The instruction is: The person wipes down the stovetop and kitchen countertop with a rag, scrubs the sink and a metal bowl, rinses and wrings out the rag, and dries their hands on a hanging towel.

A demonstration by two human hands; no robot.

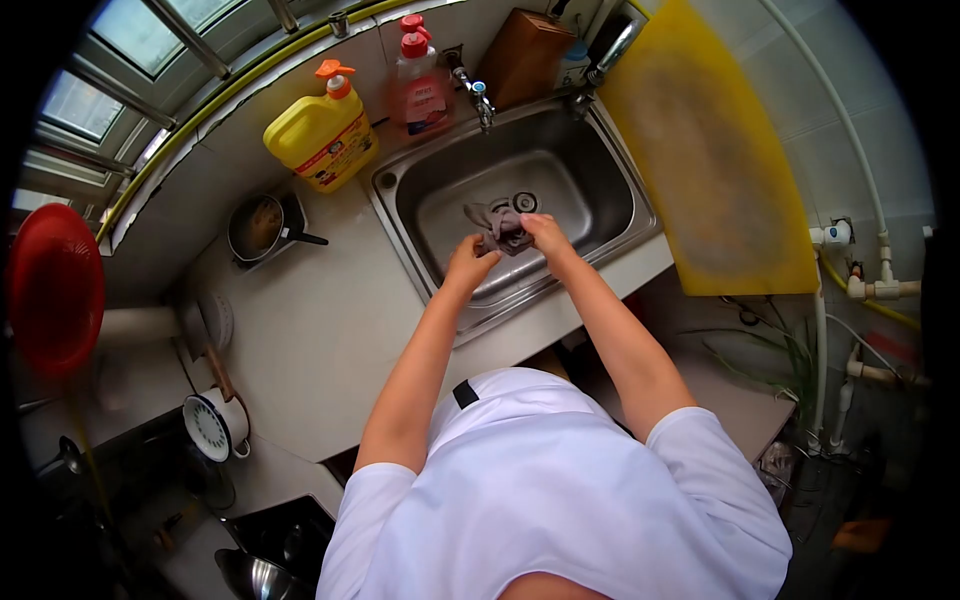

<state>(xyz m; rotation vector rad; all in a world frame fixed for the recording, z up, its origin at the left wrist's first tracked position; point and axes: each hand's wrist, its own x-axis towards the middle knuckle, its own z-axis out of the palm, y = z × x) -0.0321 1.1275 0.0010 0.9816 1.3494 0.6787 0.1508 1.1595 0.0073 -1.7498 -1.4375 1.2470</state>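
A crumpled greyish-purple cloth (508, 232) hangs between my two hands over the stainless steel sink (425, 205). My left hand (472, 260) pinches its left side, and my right hand (543, 234) grips its right side. Behind the cloth, the round drain (525, 202) shows in the basin floor. At the sink's back edge stands a tap with a blue-marked handle (481, 100); no water is seen running from it. A second, curved tap (612, 52) rises at the back right corner.
A yellow pump jug (325, 140) and a pink soap bottle (422, 95) stand behind the sink, near a wooden knife block (522, 58). A small pan (262, 228) sits on the left counter. A yellow board (710, 160) leans at right. A red basin (55, 290) hangs far left.
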